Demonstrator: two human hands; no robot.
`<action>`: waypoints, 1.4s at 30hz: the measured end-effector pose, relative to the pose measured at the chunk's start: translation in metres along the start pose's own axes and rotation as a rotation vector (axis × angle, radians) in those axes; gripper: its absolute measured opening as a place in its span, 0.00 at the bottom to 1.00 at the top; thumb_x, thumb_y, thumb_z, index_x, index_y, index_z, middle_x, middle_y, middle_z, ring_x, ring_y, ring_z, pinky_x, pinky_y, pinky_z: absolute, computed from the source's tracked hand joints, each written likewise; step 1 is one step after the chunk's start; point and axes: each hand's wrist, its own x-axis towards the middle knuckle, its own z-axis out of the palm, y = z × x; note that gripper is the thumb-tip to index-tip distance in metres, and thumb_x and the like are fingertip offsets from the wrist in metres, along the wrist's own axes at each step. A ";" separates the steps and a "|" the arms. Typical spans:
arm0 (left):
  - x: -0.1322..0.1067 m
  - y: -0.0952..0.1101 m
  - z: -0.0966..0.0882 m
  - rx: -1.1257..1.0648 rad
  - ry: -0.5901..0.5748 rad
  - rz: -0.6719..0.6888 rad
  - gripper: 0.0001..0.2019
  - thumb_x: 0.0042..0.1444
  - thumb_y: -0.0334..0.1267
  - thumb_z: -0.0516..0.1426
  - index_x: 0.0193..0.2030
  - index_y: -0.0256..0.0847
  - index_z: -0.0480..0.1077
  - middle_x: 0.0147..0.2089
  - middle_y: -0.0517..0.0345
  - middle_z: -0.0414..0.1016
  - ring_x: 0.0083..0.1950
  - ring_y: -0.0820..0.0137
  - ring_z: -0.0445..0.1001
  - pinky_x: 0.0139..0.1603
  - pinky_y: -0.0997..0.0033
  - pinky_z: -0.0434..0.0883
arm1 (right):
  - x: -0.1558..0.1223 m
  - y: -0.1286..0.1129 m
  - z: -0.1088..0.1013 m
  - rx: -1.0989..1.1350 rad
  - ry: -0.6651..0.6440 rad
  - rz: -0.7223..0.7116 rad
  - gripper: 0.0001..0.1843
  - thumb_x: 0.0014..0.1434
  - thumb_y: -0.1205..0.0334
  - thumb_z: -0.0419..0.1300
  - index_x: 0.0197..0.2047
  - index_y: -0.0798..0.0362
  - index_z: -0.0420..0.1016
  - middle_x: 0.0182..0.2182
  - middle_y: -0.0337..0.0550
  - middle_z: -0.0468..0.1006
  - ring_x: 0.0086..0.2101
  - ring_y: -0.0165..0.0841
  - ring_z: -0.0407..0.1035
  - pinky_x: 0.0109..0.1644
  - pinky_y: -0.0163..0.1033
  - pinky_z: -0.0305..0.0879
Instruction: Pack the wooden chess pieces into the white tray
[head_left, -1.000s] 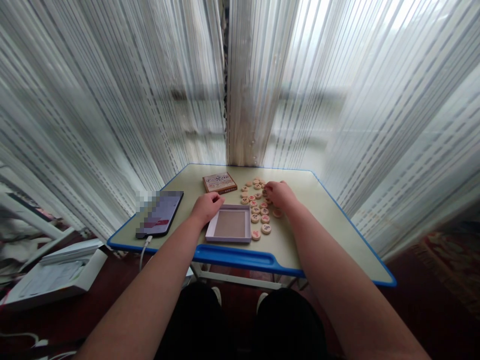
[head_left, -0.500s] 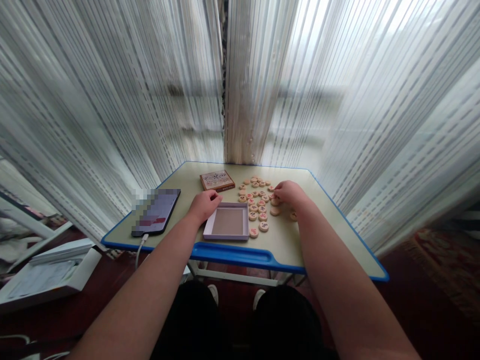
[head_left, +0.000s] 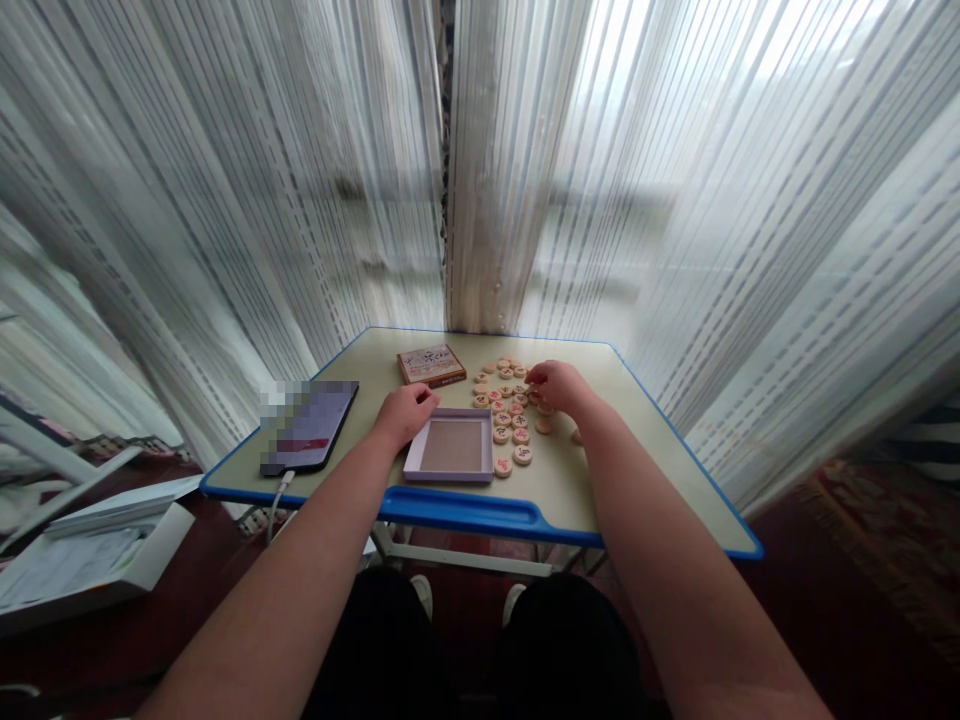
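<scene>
Far left, well away from the left hand (head_left: 405,412) and down on the floor (head_left: 214,565), there's a white carton (head_left: 166,548) with papers (head_left: 90,562) in it. Closer in, left of those fingers, a dark-edged screen (head_left: 330,435) lies on the counter (head_left: 367,370), partly pixelated, with a white cable (head_left: 285,480) plugged into its near end.

Then the left fingers themselves: curled in, right at the far-left corner of the tray (head_left: 448,476). Honestly can't tell if they're pinching the rim or just sitting by it. The printed box (head_left: 431,365) lies flat just beyond those fingertips. The tray's open, on the near right side of them, brown bottom showing.

Between the two sets of fingers, right of the tray, it's a loose scatter of round pieces (head_left: 520,436), some marked red, some black. The right hand (head_left: 561,387) has its fingers bent down at the edge of that bunch, and whether they've got one gripped, no idea, too small to see. A couple more pieces lie just nearer than those fingers, another's half hidden by the right arm (head_left: 675,570). Way off to their right, a fringed rug (head_left: 862,505).
</scene>
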 end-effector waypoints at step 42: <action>0.000 -0.001 0.000 0.043 -0.027 0.009 0.16 0.49 0.47 0.49 0.28 0.39 0.71 0.29 0.54 0.75 0.32 0.67 0.70 0.33 0.72 0.61 | -0.013 0.019 -0.035 -0.121 -0.136 0.280 0.19 0.46 0.72 0.57 0.44 0.54 0.74 0.38 0.48 0.76 0.31 0.30 0.70 0.33 0.32 0.63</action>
